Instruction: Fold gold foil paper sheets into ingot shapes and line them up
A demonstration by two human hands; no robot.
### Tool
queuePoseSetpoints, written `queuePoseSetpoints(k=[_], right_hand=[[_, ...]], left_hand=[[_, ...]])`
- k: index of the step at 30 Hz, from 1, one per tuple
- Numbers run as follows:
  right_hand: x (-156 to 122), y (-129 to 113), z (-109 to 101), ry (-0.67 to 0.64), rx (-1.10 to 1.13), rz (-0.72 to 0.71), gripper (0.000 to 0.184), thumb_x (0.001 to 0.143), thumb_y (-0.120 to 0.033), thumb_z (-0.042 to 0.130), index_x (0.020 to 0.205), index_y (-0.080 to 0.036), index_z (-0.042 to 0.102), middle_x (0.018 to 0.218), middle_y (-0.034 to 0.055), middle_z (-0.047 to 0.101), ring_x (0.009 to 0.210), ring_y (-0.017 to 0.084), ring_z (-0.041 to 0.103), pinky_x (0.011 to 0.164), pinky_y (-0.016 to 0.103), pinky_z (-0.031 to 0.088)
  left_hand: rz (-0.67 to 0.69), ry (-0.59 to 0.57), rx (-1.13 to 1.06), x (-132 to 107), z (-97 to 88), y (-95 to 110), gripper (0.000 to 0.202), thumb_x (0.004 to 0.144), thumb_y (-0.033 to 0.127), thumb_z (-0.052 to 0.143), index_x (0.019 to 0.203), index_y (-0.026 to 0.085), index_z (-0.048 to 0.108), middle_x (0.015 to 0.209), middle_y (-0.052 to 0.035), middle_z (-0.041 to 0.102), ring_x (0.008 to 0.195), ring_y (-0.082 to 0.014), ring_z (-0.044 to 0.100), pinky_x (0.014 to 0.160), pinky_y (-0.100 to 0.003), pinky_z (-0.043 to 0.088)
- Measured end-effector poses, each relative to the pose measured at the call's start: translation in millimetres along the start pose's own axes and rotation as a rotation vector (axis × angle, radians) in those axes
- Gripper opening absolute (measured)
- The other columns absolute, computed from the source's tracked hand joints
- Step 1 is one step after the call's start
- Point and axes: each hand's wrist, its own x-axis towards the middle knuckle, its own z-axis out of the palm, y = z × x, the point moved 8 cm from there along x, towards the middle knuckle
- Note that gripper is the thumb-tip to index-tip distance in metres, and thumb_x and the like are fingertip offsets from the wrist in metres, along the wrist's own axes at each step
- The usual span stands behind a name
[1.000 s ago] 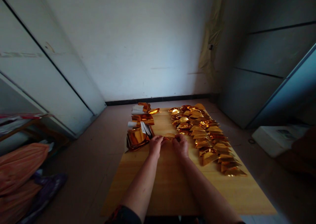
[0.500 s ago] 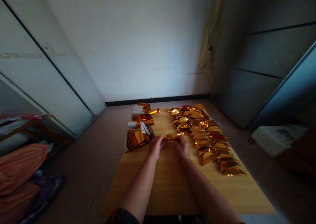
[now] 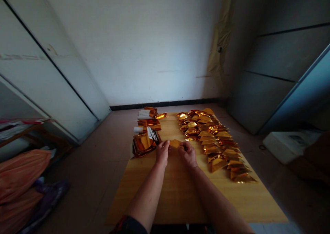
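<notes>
Between my hands is a small folded piece of gold foil paper [image 3: 175, 143], pinched at both ends over the middle of the wooden table [image 3: 177, 192]. My left hand [image 3: 163, 151] is closed on its left end, thumb on top. My right hand [image 3: 187, 153] grips the right end with its fingers curled in. Just left of my left hand lies a stack of gold foil sheets [image 3: 144, 144] with white edges showing. To the right of my right hand, many folded gold foil pieces [image 3: 206, 134] lie in overlapping rows.
Farther back on the left are a rolled foil sheet [image 3: 149, 124], a foil bundle [image 3: 146, 113] and a single folded piece [image 3: 161, 116]. A white box [image 3: 281, 146] stands on the floor at right. Orange cloth [image 3: 23, 179] hangs at left. A wall [image 3: 154, 55] rises behind the table.
My hands have drawn slightly closer together, and the foil piece between them now shows a flatter face. The stack and the rows have stayed where they were.
</notes>
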Motion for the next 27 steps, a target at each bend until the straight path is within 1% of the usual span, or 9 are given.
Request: queuePoseSetpoints(k=[4, 8, 12, 13, 15, 17, 18, 23, 27], right_hand=[[0, 6, 1, 0.025, 0.042, 0.023, 0.016, 0.065, -0.034, 0.054, 0.072, -0.020, 0.056, 0.069, -0.0003, 0.061, 0.067, 0.016, 0.055, 0.065, 0.028, 0.046], [-1, 12, 4, -0.004, 0.073, 0.009, 0.014, 0.066, -0.029, 0.051, 0.076, -0.020, 0.055, 0.071, -0.0002, 0.061, 0.068, 0.016, 0.057, 0.067, 0.028, 0.047], [0, 11, 3, -0.031, 0.018, -0.042, 0.037, 0.067, -0.024, 0.051, 0.104, -0.020, 0.054, 0.081, 0.0011, 0.065, 0.072, 0.015, 0.060, 0.069, 0.028, 0.047], [1, 8, 2, -0.038, -0.036, -0.082, 0.038, 0.067, -0.023, 0.052, 0.105, -0.020, 0.055, 0.084, 0.0019, 0.065, 0.075, 0.016, 0.060, 0.071, 0.029, 0.047], [2, 1, 2, -0.049, -0.183, -0.166, 0.026, 0.068, -0.020, 0.052, 0.093, -0.020, 0.060, 0.084, 0.0029, 0.065, 0.080, 0.017, 0.059, 0.075, 0.030, 0.045], [2, -3, 1, -0.052, -0.317, -0.214, 0.015, 0.068, -0.016, 0.050, 0.076, -0.021, 0.062, 0.078, 0.0032, 0.064, 0.080, 0.018, 0.057, 0.075, 0.030, 0.044], [2, -4, 2, -0.055, -0.364, -0.229, 0.014, 0.068, -0.014, 0.049, 0.072, -0.021, 0.061, 0.075, 0.0032, 0.064, 0.079, 0.019, 0.056, 0.075, 0.030, 0.043], [-4, -16, 5, -0.081, -0.514, -0.333, 0.019, 0.071, -0.007, 0.047, 0.071, -0.020, 0.061, 0.074, 0.0039, 0.062, 0.078, 0.019, 0.051, 0.072, 0.027, 0.039], [-9, -21, 12, -0.133, -0.665, -0.357, 0.020, 0.073, -0.004, 0.047, 0.069, -0.020, 0.060, 0.075, 0.0042, 0.061, 0.078, 0.019, 0.049, 0.070, 0.026, 0.036]], left_hand=[[0.010, -0.073, -0.005, -7, 8.3, 2, 0.037, 0.059, 0.043, 0.072, 0.080, 0.013, 0.064, 0.068, -0.0009, 0.063, 0.056, -0.0106, 0.056, 0.048, -0.019, 0.040], [0.006, -0.165, -0.010, -12, 16.6, -1, 0.036, 0.057, 0.033, 0.072, 0.085, 0.013, 0.063, 0.079, -0.0043, 0.067, 0.063, -0.0134, 0.060, 0.054, -0.021, 0.045], [0.222, -0.172, 0.167, -14, 13.1, 15, 0.021, 0.061, 0.025, 0.067, 0.081, 0.015, 0.065, 0.079, -0.0039, 0.068, 0.074, -0.0153, 0.061, 0.069, -0.025, 0.047], [0.285, -0.180, 0.230, -16, 13.2, 21, 0.018, 0.062, 0.022, 0.066, 0.080, 0.016, 0.066, 0.080, -0.0036, 0.068, 0.075, -0.0156, 0.061, 0.072, -0.026, 0.047], [0.372, -0.201, 0.328, -21, 14.9, 28, 0.016, 0.063, 0.017, 0.063, 0.079, 0.018, 0.066, 0.080, -0.0031, 0.068, 0.077, -0.0161, 0.061, 0.075, -0.027, 0.047], [0.409, -0.212, 0.371, -26, 16.2, 32, 0.019, 0.063, 0.013, 0.059, 0.080, 0.019, 0.066, 0.080, -0.0022, 0.068, 0.078, -0.0161, 0.061, 0.077, -0.027, 0.047], [0.418, -0.217, 0.384, -28, 16.7, 32, 0.021, 0.062, 0.011, 0.058, 0.080, 0.019, 0.065, 0.080, -0.0018, 0.068, 0.078, -0.0159, 0.061, 0.077, -0.027, 0.047], [0.438, -0.277, 0.463, -31, 16.1, 29, 0.030, 0.058, 0.006, 0.055, 0.083, 0.019, 0.065, 0.085, -0.0019, 0.067, 0.081, -0.0161, 0.060, 0.079, -0.027, 0.046], [0.395, -0.336, 0.471, -27, 8.5, 22, 0.033, 0.058, 0.007, 0.056, 0.088, 0.019, 0.065, 0.088, -0.0026, 0.067, 0.082, -0.0169, 0.060, 0.079, -0.028, 0.047]])
